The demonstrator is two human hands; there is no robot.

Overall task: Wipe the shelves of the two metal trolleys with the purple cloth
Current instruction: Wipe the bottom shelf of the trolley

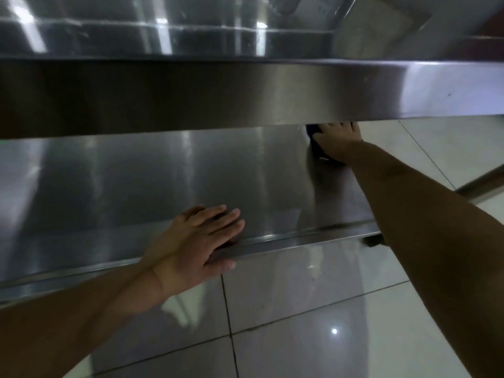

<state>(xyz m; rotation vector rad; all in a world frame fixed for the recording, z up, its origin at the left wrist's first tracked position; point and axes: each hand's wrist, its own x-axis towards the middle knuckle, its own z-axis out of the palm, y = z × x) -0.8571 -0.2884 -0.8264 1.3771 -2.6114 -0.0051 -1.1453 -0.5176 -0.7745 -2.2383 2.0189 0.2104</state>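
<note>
Because the purple cloth (pixel 317 148) looked soft, light and limp, bunched dark at the far right end of the lower shelf (pixel 163 173), it probably handled best pinned under a flat palm rather than pinched. The right hand (pixel 338 140) lay spread on it, pressing, its fingertips hidden by the upper shelf (pixel 245 91). The left hand (pixel 196 241) rested unclenched, fingers straight, on the front rim (pixel 300 241), thumb beneath

cloth (pixel 316 151) mostly hidden under R hand (pixel 338 141), shelf rim (pixel 245 96)

Glossy pale floor tiles (pixel 300 309) with dark grout lines (pixel 228 317) spread below the left hand (pixel 196 241) and right of the right hand (pixel 338 143), one bright light glint (pixel 334 331) between the forearms.
</note>
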